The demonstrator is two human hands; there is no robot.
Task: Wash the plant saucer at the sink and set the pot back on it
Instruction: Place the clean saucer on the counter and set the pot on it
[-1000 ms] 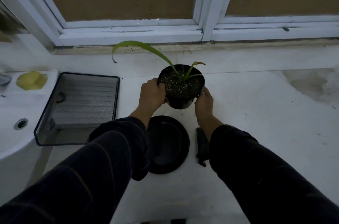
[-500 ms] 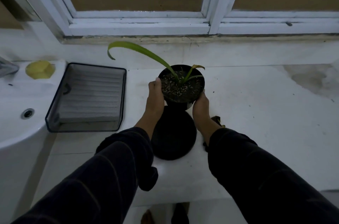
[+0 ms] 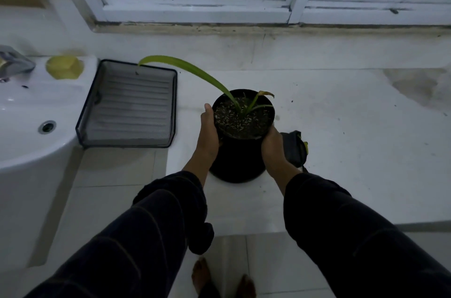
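Note:
A black plant pot (image 3: pixel 240 144) with dark soil and a long green leaf (image 3: pixel 185 69) is held over the black saucer (image 3: pixel 238 172) on the white counter. Whether the pot touches the saucer I cannot tell, as the pot hides most of it. My left hand (image 3: pixel 207 133) grips the pot's left side, thumb along the rim. My right hand (image 3: pixel 273 147) grips its right side. Dark sleeves cover both forearms.
A dark mesh tray (image 3: pixel 129 106) lies left of the pot. The white sink (image 3: pixel 26 112) with its drain and a yellow soap (image 3: pixel 64 67) is at far left. A small dark object (image 3: pixel 294 149) lies right of the pot. A window frame (image 3: pixel 195 7) runs along the back.
Both hands have carried the pot from behind the saucer toward me and brought it over the saucer. The view has tilted down and my feet show on the floor.

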